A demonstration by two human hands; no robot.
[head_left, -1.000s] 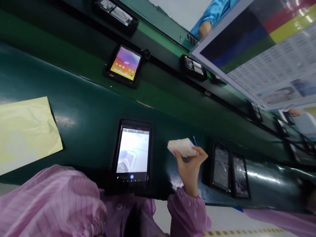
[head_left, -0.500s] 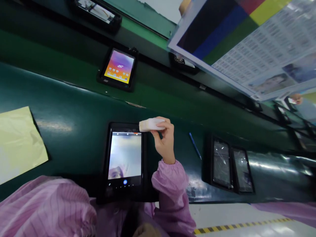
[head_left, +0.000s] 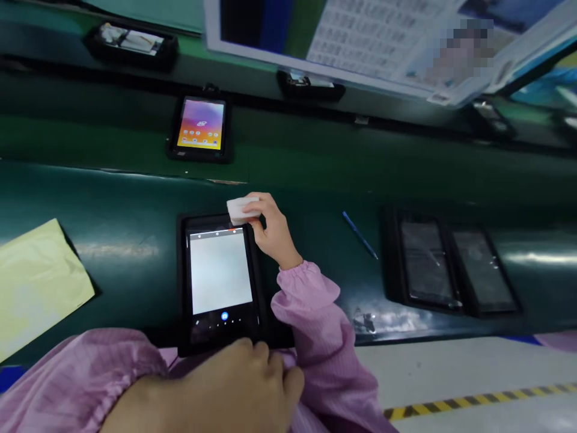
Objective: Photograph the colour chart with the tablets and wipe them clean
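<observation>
A black tablet (head_left: pixel 220 270) in a thick case stands at the bench's front edge. Its lit screen is pale grey, with a blue round button near the bottom. My right hand (head_left: pixel 273 231) pinches a white pad (head_left: pixel 241 210), either folded cloth or sponge, between thumb and fingers. That pad is over the tablet's top edge, right of centre; whether it touches cannot be made out. Below the tablet, close to my body, my left hand (head_left: pixel 225 391) is curled with its knuckles up. The inside of that hand is hidden.
A blue pen (head_left: pixel 359 234) lies right of the tablet, and two dark tablets (head_left: pixel 426 258) sit farther right. On the left is a yellow sheet (head_left: pixel 40 282). Another lit tablet (head_left: pixel 201 125) stands at the back, below a hanging printed board (head_left: pixel 360 42).
My left hand has risen into view below the tablet, its fingers curled. The white pad stays by the tablet's top edge. A face reflection or picture has gone from the screen.
</observation>
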